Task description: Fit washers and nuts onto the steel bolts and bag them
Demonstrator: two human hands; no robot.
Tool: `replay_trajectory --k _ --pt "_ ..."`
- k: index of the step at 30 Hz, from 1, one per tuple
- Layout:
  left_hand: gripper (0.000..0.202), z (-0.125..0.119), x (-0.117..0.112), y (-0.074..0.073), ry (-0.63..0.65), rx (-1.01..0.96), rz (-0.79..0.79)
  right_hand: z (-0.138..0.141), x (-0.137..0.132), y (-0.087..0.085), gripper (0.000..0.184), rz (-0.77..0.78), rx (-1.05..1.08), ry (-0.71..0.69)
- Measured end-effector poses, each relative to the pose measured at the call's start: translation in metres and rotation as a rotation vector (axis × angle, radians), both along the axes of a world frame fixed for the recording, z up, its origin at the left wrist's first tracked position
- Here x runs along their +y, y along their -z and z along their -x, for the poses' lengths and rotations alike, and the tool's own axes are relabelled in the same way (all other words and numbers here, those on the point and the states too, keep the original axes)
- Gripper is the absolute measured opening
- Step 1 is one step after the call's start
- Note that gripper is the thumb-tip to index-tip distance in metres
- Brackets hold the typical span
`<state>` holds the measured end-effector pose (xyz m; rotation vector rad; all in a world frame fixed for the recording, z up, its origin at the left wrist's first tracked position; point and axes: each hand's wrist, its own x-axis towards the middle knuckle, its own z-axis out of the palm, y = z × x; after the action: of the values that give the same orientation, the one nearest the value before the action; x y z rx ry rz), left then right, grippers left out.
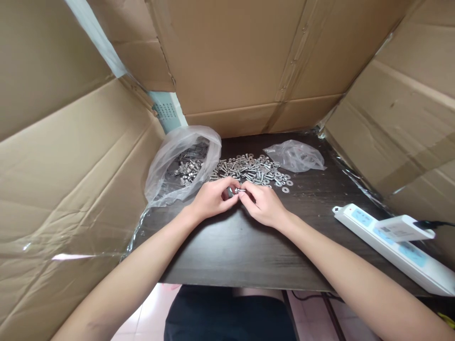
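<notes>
My left hand and my right hand meet over the dark table, fingertips pinched together. Between them is a small metal bolt, seemingly with a washer or nut on it; the fingers partly hide it. Both hands are closed on this bolt, the left from one end and the right from the other. Just beyond the fingers lies a loose pile of bolts, nuts and washers. A clear plastic bag lies open left of the pile, with several shiny nuts in its mouth.
A smaller crumpled plastic bag lies behind the pile on the right. A white power strip with a plugged-in white adapter runs along the right side. Cardboard walls enclose the dark tabletop at the back and sides.
</notes>
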<state>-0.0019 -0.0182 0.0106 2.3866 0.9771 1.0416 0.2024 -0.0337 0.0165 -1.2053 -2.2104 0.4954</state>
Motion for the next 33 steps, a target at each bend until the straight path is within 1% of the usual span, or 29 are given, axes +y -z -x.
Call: replay_trajectory --k 20,25,33 --pt "0.016 -0.0005 -0.0016 -0.0006 -0.008 -0.013 -0.003 0.0000 0.0013 0.0049 0.026 -0.003 -0.024 0.004" --pt "0.015 -0.0005 -0.0012 -0.0005 -0.005 -0.010 0.007 0.0009 0.0016 0.0033 0.026 0.005 -0.024 0.005" --pt "0.015 0.0005 0.0003 0.0008 -0.010 0.004 0.028 0.0006 -0.0014 -0.0028 0.018 0.025 -0.021 0.007"
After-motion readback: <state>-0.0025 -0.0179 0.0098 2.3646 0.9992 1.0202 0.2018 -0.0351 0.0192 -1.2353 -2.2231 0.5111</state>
